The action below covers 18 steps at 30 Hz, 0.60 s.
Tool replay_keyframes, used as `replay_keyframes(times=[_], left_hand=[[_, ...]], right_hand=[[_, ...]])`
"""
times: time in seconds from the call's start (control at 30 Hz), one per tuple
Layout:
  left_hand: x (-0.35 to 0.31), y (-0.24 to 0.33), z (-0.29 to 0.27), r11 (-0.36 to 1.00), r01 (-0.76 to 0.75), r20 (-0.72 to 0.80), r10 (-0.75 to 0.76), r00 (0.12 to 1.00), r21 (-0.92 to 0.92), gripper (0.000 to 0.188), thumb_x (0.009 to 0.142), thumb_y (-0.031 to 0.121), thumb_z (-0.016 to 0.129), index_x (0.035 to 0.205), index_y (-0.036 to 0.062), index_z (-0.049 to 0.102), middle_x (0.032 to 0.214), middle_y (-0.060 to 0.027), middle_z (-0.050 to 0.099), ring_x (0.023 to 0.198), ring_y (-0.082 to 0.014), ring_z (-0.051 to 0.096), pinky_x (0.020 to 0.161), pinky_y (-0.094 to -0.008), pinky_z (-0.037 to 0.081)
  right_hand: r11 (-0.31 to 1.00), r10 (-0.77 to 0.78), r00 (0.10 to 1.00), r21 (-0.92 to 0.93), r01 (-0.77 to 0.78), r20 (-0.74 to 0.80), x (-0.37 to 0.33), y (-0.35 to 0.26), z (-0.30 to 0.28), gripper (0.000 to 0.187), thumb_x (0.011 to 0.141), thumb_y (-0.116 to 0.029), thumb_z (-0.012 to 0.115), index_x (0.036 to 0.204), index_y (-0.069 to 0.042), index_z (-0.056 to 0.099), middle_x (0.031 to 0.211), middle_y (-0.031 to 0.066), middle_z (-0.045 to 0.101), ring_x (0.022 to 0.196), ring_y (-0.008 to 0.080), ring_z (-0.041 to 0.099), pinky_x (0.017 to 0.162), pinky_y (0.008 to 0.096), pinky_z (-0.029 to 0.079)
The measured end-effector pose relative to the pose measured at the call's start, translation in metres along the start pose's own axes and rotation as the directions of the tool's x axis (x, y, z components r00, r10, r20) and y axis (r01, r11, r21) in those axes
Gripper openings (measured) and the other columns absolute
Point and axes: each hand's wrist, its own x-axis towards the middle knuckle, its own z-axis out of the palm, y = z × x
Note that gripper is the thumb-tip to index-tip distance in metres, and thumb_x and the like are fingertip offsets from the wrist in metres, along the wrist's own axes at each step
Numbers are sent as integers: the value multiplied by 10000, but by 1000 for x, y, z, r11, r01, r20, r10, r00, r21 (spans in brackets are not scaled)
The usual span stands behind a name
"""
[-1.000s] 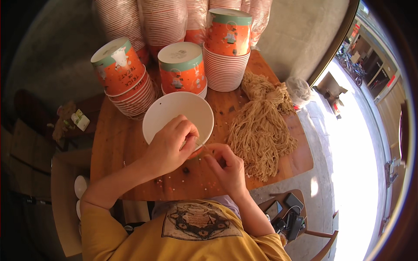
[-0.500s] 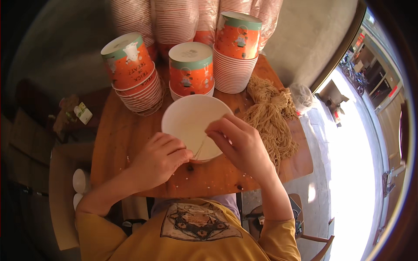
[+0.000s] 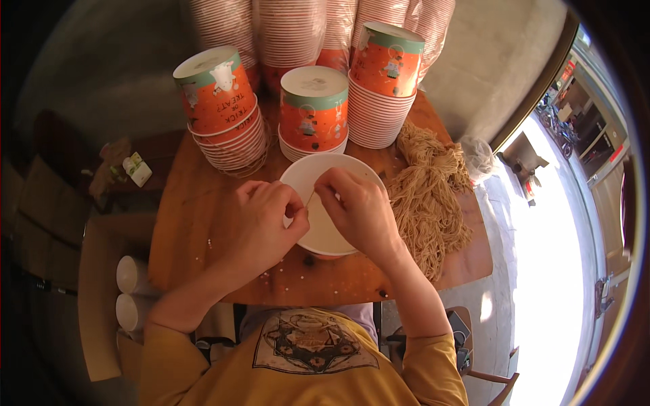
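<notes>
A white-lined paper bucket (image 3: 326, 235) stands upright on the wooden table (image 3: 203, 203) in front of me, mouth facing up. Above its opening, a short tan cord (image 3: 311, 199) runs between my two hands. My left hand (image 3: 265, 222) pinches its lower end over the bucket's left side. The upper end is between the thumb and fingers of my right hand (image 3: 360, 213), over the right half of the mouth. My fingers hide most of the cord, and I cannot tell whether it touches the bucket. A loose bundle of tan cords (image 3: 433, 196) lies to the right.
Upside-down orange and green paper buckets stand stacked at left (image 3: 218, 98), middle (image 3: 315, 111) and right (image 3: 386, 68). Behind them rise tall plastic-wrapped stacks (image 3: 288, 40). A cardboard box (image 3: 101, 271) with white containers (image 3: 132, 274) sits low at left. A chair (image 3: 494, 379) is at lower right.
My hands have come closer together and risen over the bucket's mouth, lifting the cord from near its front rim. The whole view has shifted slightly, moving the table rightward in the picture.
</notes>
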Motion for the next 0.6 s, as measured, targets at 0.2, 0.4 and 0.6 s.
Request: replay_keyframes(times=[0.2,0.4,0.6], left_hand=[[-3,-12,-1,994,-101,51,103,993,-45,159,751,36,636,829,87,507,854,-42,525,994,-240,566,1003,-395,300],[0,-8,-15,963,-231,139,250,958,-139,208,740,24,647,881,82,505,933,-92,521,993,-295,550,967,-414,356],[13,-12,-20,816,-572,260,572,778,-85,258,716,55,699,900,56,517,952,-96,538,975,-307,554,928,-429,440]], right_hand=[[983,114,981,-124,-134,-156,-1,11,-6,89,897,-132,605,886,-53,565,847,121,639,744,354,639,617,445,531],[982,160,983,-86,-168,-92,-3,17,-4,93,905,-138,595,889,-51,565,851,120,649,742,357,643,623,449,534],[976,182,983,-116,-185,-37,-1,19,-1,117,912,-161,590,888,-49,566,864,122,662,738,362,650,635,466,534]])
